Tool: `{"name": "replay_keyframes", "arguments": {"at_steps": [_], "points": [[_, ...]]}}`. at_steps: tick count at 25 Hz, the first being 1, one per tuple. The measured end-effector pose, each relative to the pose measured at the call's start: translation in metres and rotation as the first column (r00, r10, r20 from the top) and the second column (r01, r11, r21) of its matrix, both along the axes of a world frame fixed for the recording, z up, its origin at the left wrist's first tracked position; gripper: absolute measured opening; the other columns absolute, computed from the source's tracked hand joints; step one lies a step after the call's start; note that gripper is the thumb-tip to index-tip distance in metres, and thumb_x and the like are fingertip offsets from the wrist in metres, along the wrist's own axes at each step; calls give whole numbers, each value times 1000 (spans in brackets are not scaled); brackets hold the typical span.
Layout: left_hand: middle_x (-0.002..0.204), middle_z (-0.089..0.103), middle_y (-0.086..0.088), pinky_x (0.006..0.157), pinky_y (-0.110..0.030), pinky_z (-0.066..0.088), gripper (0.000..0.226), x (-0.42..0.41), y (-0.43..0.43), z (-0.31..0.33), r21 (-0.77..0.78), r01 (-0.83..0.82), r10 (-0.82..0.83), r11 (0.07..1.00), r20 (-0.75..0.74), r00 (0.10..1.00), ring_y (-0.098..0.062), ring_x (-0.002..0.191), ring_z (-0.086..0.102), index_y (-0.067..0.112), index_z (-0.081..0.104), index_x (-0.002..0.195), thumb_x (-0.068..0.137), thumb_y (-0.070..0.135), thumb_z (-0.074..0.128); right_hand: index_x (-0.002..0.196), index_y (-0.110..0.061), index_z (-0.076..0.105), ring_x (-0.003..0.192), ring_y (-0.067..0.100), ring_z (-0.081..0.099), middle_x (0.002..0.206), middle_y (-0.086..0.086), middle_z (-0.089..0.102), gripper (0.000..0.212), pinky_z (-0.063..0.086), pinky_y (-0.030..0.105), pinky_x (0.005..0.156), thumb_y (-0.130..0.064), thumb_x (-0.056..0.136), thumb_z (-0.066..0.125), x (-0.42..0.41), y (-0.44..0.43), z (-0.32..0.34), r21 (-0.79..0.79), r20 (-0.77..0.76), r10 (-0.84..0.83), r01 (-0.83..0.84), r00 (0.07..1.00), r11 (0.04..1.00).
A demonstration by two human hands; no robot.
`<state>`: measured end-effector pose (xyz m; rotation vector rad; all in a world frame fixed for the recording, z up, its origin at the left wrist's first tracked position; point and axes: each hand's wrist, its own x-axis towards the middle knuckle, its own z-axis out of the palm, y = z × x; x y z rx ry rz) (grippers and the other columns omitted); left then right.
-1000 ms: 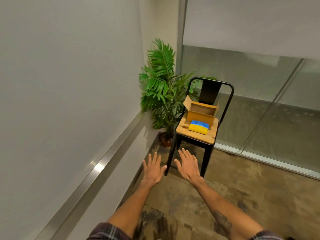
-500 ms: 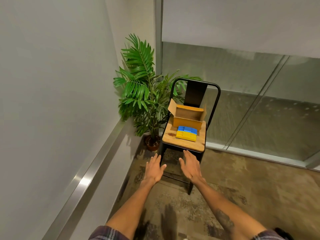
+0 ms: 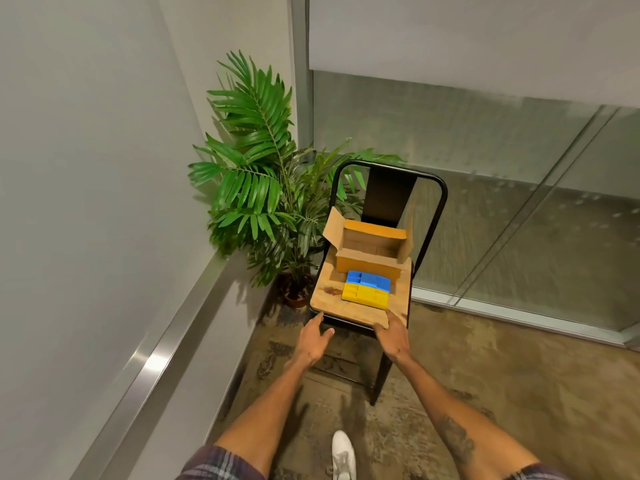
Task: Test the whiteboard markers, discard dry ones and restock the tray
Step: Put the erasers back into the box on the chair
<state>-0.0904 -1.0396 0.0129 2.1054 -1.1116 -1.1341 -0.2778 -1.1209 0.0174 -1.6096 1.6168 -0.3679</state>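
Note:
A black metal chair with a wooden seat [image 3: 325, 295] stands ahead of me. On the seat sits an open cardboard box [image 3: 372, 258] with its flaps up; its inside looks empty from here. In front of the box lies a blue and yellow pack [image 3: 367, 289]. My left hand [image 3: 313, 341] reaches toward the seat's front left corner, fingers extended, holding nothing. My right hand [image 3: 393, 336] reaches to the seat's front right edge, fingertips at the wood. No markers can be made out.
A potted palm [image 3: 263, 199] stands in the corner left of the chair. The whiteboard wall with its metal tray rail [image 3: 162, 351] runs along my left. Glass partitions [image 3: 519, 209] close the right side. Stained concrete floor [image 3: 485, 375] lies around the chair; my white shoe [image 3: 343, 455] shows below.
I have walked closer to the chair. Both hands have moved forward and now reach the seat's front edge.

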Motion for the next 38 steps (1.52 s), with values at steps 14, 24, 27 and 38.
{"name": "replay_keyframes", "arguments": {"at_steps": [14, 24, 27, 38], "points": [[126, 63, -15, 99, -38, 44, 46, -14, -146, -35, 172, -134, 161, 976, -156, 974, -33, 118, 57, 20, 49, 142, 96, 18, 48, 84, -30, 44, 92, 18, 47, 103, 5, 48, 12, 39, 30, 81, -28, 90, 54, -3, -137, -99, 255, -23, -121, 123, 992, 959], [130, 62, -14, 106, -44, 42, 49, -22, -156, -45, 148, -197, 228, 969, -235, 945, -33, 121, 55, 24, 55, 137, 90, 10, 48, 133, -13, 57, 112, 27, 57, 132, 10, 57, 42, 44, 33, 95, -21, 92, 53, 9, -141, -91, 293, -13, -175, 171, 985, 941], [121, 66, -19, 98, -41, 46, 48, -20, -143, -36, 108, -237, 256, 965, -219, 942, -37, 115, 59, 21, 59, 134, 90, 5, 48, 143, -9, 47, 123, 30, 52, 139, 10, 51, 49, 41, 31, 100, -14, 95, 52, 16, -131, -84, 275, -27, -186, 186, 982, 943], [125, 62, -5, 98, -27, 41, 43, 36, -4, -36, -13, -540, 532, 842, -155, 833, -21, 117, 57, 30, 65, 127, 88, 18, 52, 133, -10, 57, 120, 33, 53, 130, 15, 52, 38, 39, 39, 107, -12, 96, 52, 104, -33, -49, 119, 38, 126, -129, 991, 984]]}}
